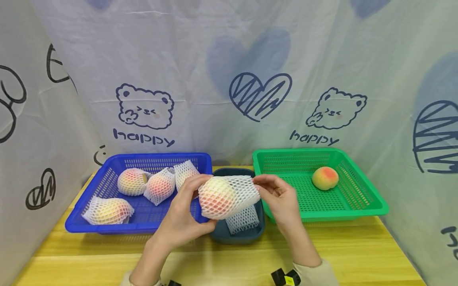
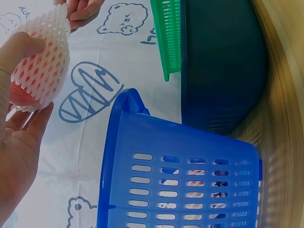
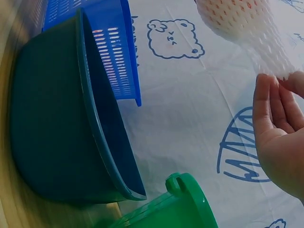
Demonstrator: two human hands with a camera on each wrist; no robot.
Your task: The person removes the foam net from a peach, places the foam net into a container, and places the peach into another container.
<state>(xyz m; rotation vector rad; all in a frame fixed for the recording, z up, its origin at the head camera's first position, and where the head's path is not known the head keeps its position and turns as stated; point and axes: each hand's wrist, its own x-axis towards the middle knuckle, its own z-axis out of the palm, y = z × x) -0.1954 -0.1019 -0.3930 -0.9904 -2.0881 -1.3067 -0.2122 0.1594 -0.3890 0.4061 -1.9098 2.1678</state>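
A peach [image 1: 217,198] sits inside a white foam net sleeve [image 1: 247,190], raised over the dark teal tub in the head view. My left hand [image 1: 182,216] grips the peach through the net, thumb below and fingers above in that view. At the sleeve's loose end, my right hand [image 1: 282,200] pinches the edge between thumb and fingertips. The left wrist view shows the left thumb pressed on the netting, with red peach skin [image 2: 23,95] bare at one end. From the right wrist, the sleeve [image 3: 270,47] narrows toward the pinching fingers.
A blue basket [image 1: 143,228] on the left holds several net-wrapped peaches [image 1: 132,182]. Between the baskets stands the teal tub [image 1: 236,238], with a folded foam net [image 1: 243,220] inside. The green basket [image 1: 358,216] on the right holds one bare peach [image 1: 325,178]. A printed cloth hangs behind.
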